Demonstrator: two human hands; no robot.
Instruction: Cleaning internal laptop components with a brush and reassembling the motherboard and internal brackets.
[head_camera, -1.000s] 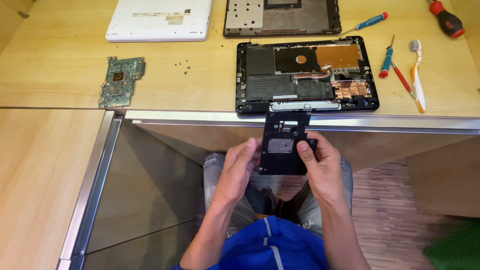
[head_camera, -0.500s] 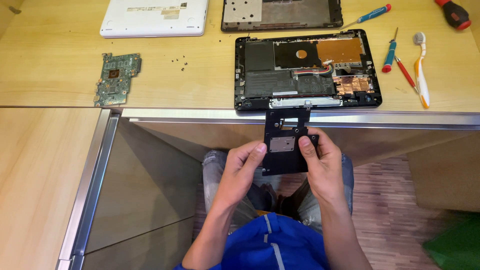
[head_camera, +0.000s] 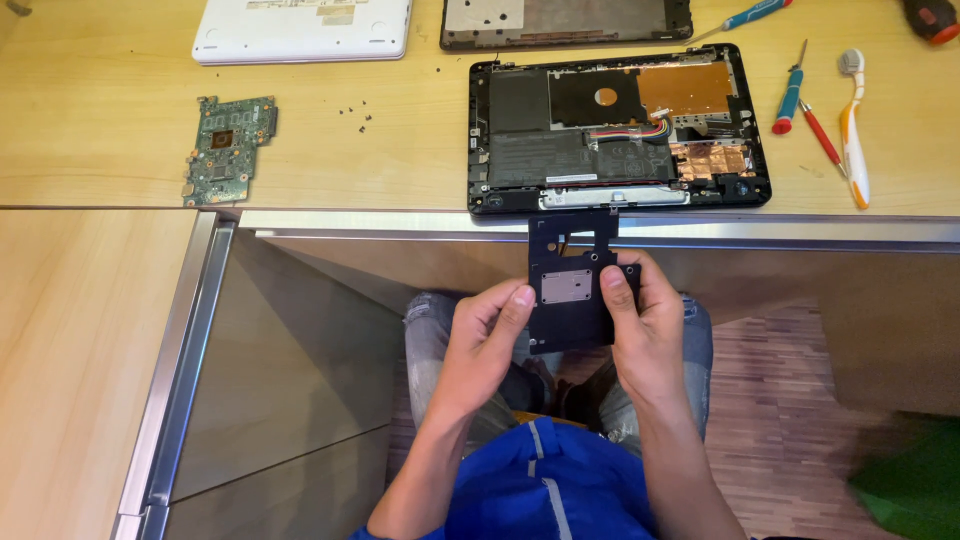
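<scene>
Barely shifted, black plate (head_camera: 572, 290) stays pinched between left hand (head_camera: 487, 340) and right hand (head_camera: 645, 330).

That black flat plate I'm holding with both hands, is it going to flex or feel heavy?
The black plate looks thin with cutouts, so probably light. It stands straight between the left hand and right hand, so likely stiff, though perhaps bendable.

left hand (head_camera: 485, 335) and right hand (head_camera: 645, 325) raised, gripping

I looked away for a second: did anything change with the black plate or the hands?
Hardly anything. Both hands, left hand and right hand, kept their grip on the black plate below the desk edge; the left thumb shifted slightly on its face. The open laptop, circuit board and screwdrivers stayed put.
</scene>
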